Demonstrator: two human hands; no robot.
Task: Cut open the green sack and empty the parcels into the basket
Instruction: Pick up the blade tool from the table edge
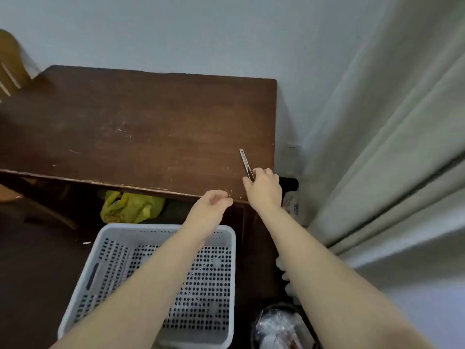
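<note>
A crumpled yellow-green sack (132, 206) lies on the floor under the front edge of the brown wooden table (141, 127). In front of it stands a white perforated plastic basket (105, 263); nothing shows inside it. My right hand (264, 188) is at the table's front right corner, closed around a slim utility knife (245, 162) that points away across the tabletop. My left hand (214, 201) hovers at the table's front edge just left of the right one, fingers loosely curled and holding nothing.
A grey curtain (392, 159) hangs along the right side. A black bin with a plastic liner (281, 326) sits at the bottom right beside the basket. A wooden chair (11, 64) stands at the table's far left. The wall runs behind the table.
</note>
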